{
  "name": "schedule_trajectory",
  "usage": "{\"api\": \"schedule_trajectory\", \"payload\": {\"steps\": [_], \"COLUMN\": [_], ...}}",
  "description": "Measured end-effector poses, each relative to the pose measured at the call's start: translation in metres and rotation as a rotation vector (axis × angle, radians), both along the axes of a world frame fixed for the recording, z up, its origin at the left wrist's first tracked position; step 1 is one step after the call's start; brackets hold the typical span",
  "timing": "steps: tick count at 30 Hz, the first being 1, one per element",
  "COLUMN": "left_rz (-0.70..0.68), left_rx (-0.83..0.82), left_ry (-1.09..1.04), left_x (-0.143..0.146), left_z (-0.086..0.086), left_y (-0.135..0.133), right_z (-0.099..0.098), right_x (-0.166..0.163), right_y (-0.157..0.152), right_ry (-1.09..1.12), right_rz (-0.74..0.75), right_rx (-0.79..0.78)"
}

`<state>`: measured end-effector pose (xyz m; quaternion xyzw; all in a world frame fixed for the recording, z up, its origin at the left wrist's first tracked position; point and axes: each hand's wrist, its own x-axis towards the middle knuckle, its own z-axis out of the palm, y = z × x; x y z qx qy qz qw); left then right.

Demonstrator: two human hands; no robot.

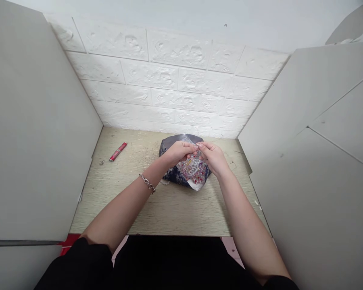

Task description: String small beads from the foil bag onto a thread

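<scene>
My left hand [182, 152] and my right hand [212, 156] meet at the fingertips above a clear plastic bag of small colourful beads [193, 171]. Both hands are closed in a pinch. What lies between the fingertips is too small to make out. Beneath the hands, the bead bag rests on a dark blue patterned pouch [176, 177], which the left hand and the bag partly cover. White corner material shows at the bag's near end. A chain bracelet [147, 183] circles my left wrist.
A red tube-shaped object [118, 152] lies on the wooden tabletop [169, 213] to the left, with a small metallic piece [101, 162] beside it. Grey panels [33, 121] stand on both sides. A white brick-patterned wall [165, 88] closes off the back.
</scene>
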<state>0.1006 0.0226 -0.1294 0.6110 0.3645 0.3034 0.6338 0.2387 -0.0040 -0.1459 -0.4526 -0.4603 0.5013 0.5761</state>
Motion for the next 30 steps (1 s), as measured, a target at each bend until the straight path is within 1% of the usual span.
{"api": "schedule_trajectory", "payload": {"steps": [3, 6, 8, 13, 19, 26, 30], "left_rz": [-0.028, -0.067, -0.068, -0.040, 0.010, 0.076, 0.083], "left_rx": [-0.016, -0.018, -0.012, -0.009, -0.039, -0.018, -0.014], "left_ry": [-0.022, -0.041, -0.051, -0.047, -0.066, -0.051, -0.037], "left_x": [0.000, 0.000, 0.000, 0.000, 0.001, 0.003, 0.004], "left_z": [0.001, 0.000, 0.000, -0.002, 0.001, 0.003, 0.003], "left_y": [0.000, 0.000, 0.001, 0.002, 0.000, -0.002, -0.004], "right_z": [0.002, 0.003, 0.004, 0.008, 0.011, 0.010, 0.007], "right_x": [-0.001, 0.000, 0.001, 0.002, 0.000, 0.000, 0.001], "right_y": [-0.002, -0.003, -0.003, -0.005, -0.007, -0.008, -0.006], "right_ry": [0.020, 0.006, 0.000, -0.001, 0.005, -0.015, -0.021], "right_rz": [0.025, 0.012, 0.002, -0.003, -0.021, -0.027, -0.025], "right_rx": [-0.015, -0.018, -0.028, -0.084, -0.106, -0.099, -0.088]}}
